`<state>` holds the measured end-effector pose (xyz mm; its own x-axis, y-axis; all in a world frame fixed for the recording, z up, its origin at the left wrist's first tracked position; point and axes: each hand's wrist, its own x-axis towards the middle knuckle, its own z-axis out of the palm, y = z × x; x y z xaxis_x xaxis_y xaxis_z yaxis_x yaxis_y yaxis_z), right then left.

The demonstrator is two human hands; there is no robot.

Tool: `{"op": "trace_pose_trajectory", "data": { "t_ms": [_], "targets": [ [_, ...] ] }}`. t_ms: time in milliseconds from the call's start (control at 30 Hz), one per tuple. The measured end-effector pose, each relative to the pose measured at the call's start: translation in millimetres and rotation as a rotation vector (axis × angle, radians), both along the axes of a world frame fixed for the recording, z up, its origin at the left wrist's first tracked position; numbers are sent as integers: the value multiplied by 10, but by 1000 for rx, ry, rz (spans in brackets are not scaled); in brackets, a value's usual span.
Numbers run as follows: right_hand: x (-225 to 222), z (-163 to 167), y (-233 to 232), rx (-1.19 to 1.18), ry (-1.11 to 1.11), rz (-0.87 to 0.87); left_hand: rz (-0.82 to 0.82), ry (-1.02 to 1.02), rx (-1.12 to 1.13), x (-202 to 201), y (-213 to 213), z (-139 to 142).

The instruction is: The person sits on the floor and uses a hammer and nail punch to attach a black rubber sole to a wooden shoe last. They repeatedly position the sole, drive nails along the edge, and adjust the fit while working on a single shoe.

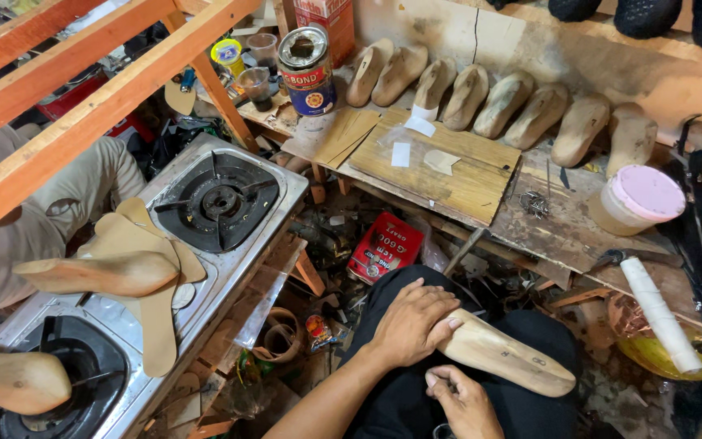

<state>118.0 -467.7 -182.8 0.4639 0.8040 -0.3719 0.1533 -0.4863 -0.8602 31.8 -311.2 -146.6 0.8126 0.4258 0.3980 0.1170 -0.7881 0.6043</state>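
Fingers (pixel 440 313) of the left hand (pixel 410 323) curl over the heel end of a pale wooden shoe last (pixel 504 354), gripping it, while the right hand (pixel 462 398) sits just below the last with its fingers bent inward, pinching something too small to make out. That last lies across the person's lap on black trousers (pixel 530 406), toe pointing to the right. Just beyond the knees a red flat tin (pixel 384 247) lies among scraps on the floor. Farther out, a low wooden desk (pixel 562 228) carries a plywood board (pixel 448 167), a tub with a pink lid (pixel 637 199) and a white roll (pixel 660 313) at its edge. A row of worn lasts (pixel 501 102) leans against the wall behind, near a glue can (pixel 306 69). To the left, a two-burner gas stove (pixel 221 199) holds two more lasts (pixel 99 274) and tan insole cut-outs (pixel 158 329)
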Motion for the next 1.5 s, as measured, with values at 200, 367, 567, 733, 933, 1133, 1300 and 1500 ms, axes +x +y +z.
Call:
{"op": "trace_pose_trajectory", "data": {
  "t_ms": [200,367,567,733,933,1133,1300,1500],
  "targets": [
    [7,25,-12,-114,36,-8,4,-5,-13,-5,-11,19],
    [3,-4,-27,-104,17,2,2,-17,-18,-10,-14,13],
    [-18,-26,-38,-59,5,-2,0,-19,-20,-21,-18,-5],
    [-29,-6,-37,-72,-7,4,-3,-17,-28,-32,-19,-6],
    [-40,33,-32,-107,5,-9,-5,-23,-25,-38,-21,-10],
    [-61,55,-22,-79,6,-11,-4,-14,-35,-36,-12,-32],
    [-81,115,-11,-43,-10,-2,0,-26,-23,-44,-12,-54],
    [-116,156,10,-43,-15,4,5,-40,-17,-56,-20,-62]
  ]
}}
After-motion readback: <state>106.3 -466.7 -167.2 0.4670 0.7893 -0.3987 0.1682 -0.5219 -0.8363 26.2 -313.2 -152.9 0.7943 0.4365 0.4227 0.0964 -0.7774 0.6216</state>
